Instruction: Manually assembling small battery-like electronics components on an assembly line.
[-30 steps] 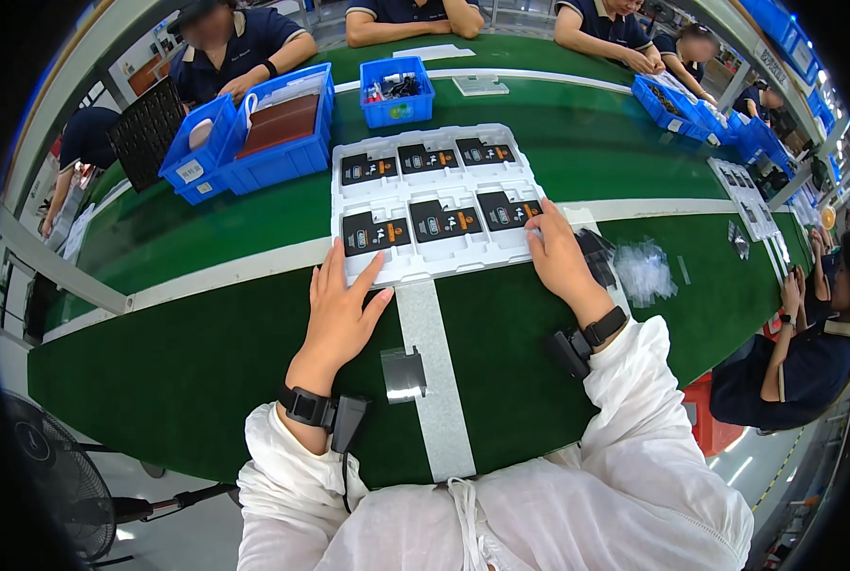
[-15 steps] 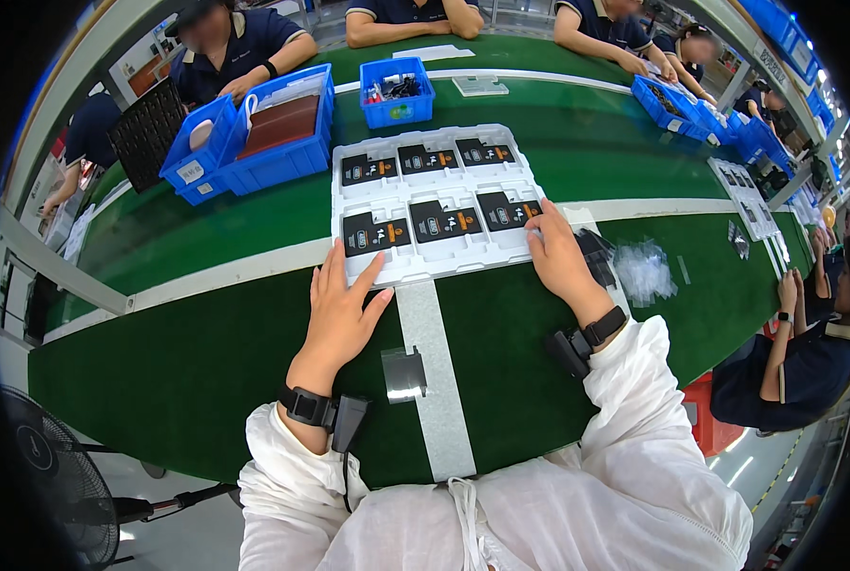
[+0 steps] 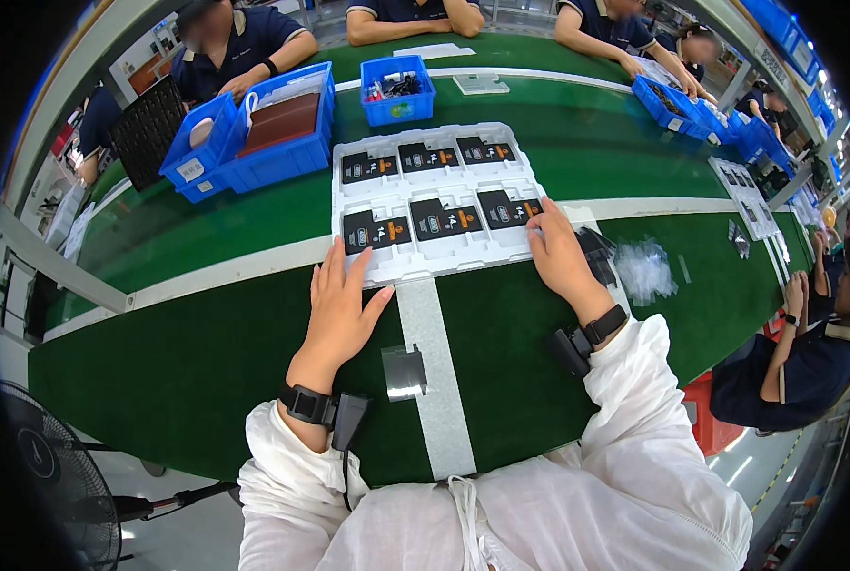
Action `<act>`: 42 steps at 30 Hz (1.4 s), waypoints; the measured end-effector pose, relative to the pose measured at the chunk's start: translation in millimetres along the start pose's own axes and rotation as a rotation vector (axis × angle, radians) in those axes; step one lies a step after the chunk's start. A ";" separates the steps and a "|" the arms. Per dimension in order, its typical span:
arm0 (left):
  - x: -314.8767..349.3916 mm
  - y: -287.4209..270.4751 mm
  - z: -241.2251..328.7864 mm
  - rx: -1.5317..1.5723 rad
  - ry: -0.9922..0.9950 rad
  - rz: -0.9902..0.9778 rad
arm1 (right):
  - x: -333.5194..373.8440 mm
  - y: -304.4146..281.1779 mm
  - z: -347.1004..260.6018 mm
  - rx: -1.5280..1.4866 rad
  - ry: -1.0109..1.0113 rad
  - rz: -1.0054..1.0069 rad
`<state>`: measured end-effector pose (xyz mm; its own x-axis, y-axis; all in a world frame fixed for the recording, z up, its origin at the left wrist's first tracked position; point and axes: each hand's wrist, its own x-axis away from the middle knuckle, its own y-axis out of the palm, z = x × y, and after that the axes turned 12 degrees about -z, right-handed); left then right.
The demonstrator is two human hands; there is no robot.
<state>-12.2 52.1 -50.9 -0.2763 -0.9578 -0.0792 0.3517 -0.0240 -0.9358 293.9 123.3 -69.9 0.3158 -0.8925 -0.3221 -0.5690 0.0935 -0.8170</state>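
Observation:
A white moulded tray (image 3: 433,183) lies on the green table in front of me, with several flat black pieces bearing orange marks (image 3: 375,231) set in its two rows of compartments. My left hand (image 3: 337,303) rests at the tray's near left corner, fingers stretched out and thumb apart, fingertips by the near left piece. At the right edge, my right hand (image 3: 563,259) touches the rim with extended fingers, beside the near right piece (image 3: 509,210). Neither hand has anything lifted. Between my forearms lies a small dark, glossy sheet (image 3: 404,372).
Blue bins (image 3: 277,133) stand at the far left, and a smaller blue bin (image 3: 396,92) with small parts is behind the tray. Clear plastic film pieces (image 3: 645,272) lie right of my right hand. A fan (image 3: 54,476) stands lower left. Co-workers sit around the table.
My left index finger has drawn in slightly toward the other fingers. The tray and my right hand stay nearly still. A co-worker at the far right has shifted an arm.

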 end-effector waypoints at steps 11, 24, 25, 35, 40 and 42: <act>-2.1 2.0 -1.9 0.015 -0.022 0.006 | -0.4 -1.5 -1.7 0.020 0.007 -0.018; -5.0 3.4 -2.9 0.012 -0.032 0.009 | -2.2 -2.6 -1.0 0.013 -0.004 -0.016; -4.2 3.4 -2.8 0.017 -0.025 0.010 | -1.4 -3.1 -1.5 0.025 -0.007 -0.018; -3.1 1.6 -1.6 0.009 -0.017 0.019 | -2.4 -4.6 -6.9 0.025 -0.004 -0.024; -2.7 1.8 -1.7 0.001 -0.015 0.017 | -3.2 -4.8 -8.1 0.031 0.008 -0.028; -1.1 1.5 -0.7 0.003 -0.017 0.011 | -1.1 -3.1 -7.1 0.028 0.013 -0.026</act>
<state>-11.9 53.4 -52.4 -0.2577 -0.9626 -0.0834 0.3568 -0.0145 -0.9341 289.9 120.8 -63.6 0.3201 -0.9004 -0.2946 -0.5391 0.0826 -0.8382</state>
